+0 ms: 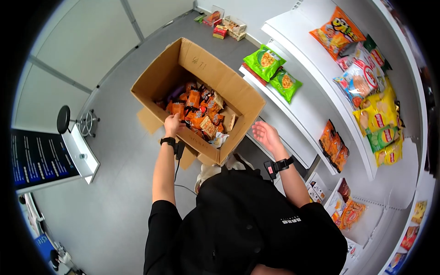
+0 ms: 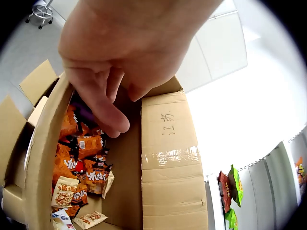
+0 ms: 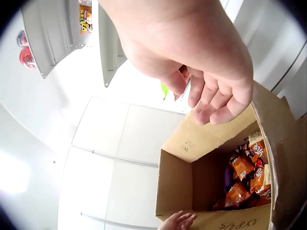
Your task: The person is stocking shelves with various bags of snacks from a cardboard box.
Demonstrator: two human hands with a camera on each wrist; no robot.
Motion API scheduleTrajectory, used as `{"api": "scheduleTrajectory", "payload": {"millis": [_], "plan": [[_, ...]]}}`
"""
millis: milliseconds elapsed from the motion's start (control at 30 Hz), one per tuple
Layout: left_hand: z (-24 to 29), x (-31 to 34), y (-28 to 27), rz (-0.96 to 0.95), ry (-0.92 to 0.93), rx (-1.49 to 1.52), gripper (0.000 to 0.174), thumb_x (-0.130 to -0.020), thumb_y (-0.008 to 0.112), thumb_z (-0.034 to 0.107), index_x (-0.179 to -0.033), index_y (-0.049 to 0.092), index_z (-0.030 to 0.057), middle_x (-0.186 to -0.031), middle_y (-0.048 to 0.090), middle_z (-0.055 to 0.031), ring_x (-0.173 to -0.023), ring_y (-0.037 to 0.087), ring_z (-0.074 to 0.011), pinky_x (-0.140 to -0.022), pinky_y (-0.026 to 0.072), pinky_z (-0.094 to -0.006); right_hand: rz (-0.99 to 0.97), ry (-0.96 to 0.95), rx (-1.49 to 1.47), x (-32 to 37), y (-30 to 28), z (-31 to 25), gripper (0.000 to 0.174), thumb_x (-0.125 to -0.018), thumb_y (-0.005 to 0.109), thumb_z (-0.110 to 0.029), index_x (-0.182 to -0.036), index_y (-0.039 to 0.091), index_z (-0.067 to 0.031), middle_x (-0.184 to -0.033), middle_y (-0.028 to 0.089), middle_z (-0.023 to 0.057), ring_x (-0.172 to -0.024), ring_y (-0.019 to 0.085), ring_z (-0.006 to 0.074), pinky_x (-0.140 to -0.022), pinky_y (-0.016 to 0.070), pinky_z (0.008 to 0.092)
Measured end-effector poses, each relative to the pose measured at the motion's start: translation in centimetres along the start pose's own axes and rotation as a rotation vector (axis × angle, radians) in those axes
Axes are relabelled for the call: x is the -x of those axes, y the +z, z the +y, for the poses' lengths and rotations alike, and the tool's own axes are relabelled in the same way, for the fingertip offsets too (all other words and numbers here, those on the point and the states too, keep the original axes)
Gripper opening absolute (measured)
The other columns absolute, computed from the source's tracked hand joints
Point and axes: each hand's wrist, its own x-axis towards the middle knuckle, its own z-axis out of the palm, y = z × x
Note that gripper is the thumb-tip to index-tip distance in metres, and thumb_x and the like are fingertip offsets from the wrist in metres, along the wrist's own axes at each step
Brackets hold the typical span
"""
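A large open cardboard box (image 1: 213, 59) holds a heap of small snack packets (image 1: 195, 107), mostly orange, with a few cream ones among them. My left hand (image 1: 173, 124) is at the box's near left rim, its fingers reaching over the inside. In the left wrist view the fingers (image 2: 110, 117) hang loosely above the orange packets, with nothing held between them. Outside the box's right side is my right hand (image 1: 266, 134), palm turned toward the box and fingers relaxed. The right wrist view shows that hand (image 3: 192, 67) empty, overlapping the box rim.
White shelves at the right carry green snack bags (image 1: 265, 62), orange bags (image 1: 333, 145) and several yellow bags (image 1: 378, 112). Small cartons (image 1: 227, 27) lie on the floor by the far wall. A wheeled stool (image 1: 87, 123) and a white table (image 1: 85, 158) stand at the left.
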Motion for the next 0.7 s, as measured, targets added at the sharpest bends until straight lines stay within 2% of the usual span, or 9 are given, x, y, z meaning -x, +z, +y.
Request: {"api": "scheduleTrajectory", "payload": {"millis": [267,367,500,700], "plan": [[0.8,1.0,-0.1,-0.024,-0.088,0.083,0.033,-0.094,0.051,0.028,-0.106,0.055,-0.0027,-0.089,0.065,-0.0117,-0.058,0.065,-0.0192,-0.045,0.0511,-0.0307,-0.071,0.15,0.048,-6.3,3.1,-0.7,0.028,-0.092,0.054,-0.028,-0.105,0.056,-0.0031,-0.099,0.063,0.0099,-0.085,0.061,0.0177,-0.074,0.0496,0.0312],[0.8,0.8,-0.1,-0.005,-0.133,0.174,0.033,-0.093,0.052,0.028,-0.107,0.055,-0.0021,-0.082,0.064,-0.0096,-0.059,0.064,-0.0168,-0.046,0.0493,-0.028,-0.082,0.227,0.045,-10.1,4.6,-1.1,0.028,-0.092,0.054,-0.029,-0.105,0.055,-0.0038,-0.098,0.063,0.0095,-0.085,0.061,0.0173,-0.073,0.0503,0.0315],[1.8,0.9,0.3,0.044,-0.191,0.231,0.032,-0.092,0.052,0.026,-0.106,0.055,-0.0026,-0.082,0.066,-0.0104,-0.057,0.063,-0.0152,-0.045,0.0481,-0.0268,-0.1,0.324,0.083,-15.4,5.7,-1.2,0.027,-0.092,0.053,-0.03,-0.104,0.055,-0.0056,-0.096,0.063,0.0081,-0.084,0.061,0.017,-0.071,0.0507,0.0323],[2.5,0.8,0.4,0.116,-0.29,0.255,0.033,-0.092,0.053,0.027,-0.106,0.055,-0.0025,-0.083,0.067,-0.0119,-0.056,0.062,-0.0139,-0.045,0.0478,-0.0253,-0.035,0.514,0.246,-24.7,6.0,2.1,0.03,-0.09,0.055,-0.034,-0.104,0.055,-0.0077,-0.096,0.061,0.0062,-0.082,0.059,0.0179,-0.073,0.05,0.0341]]}}
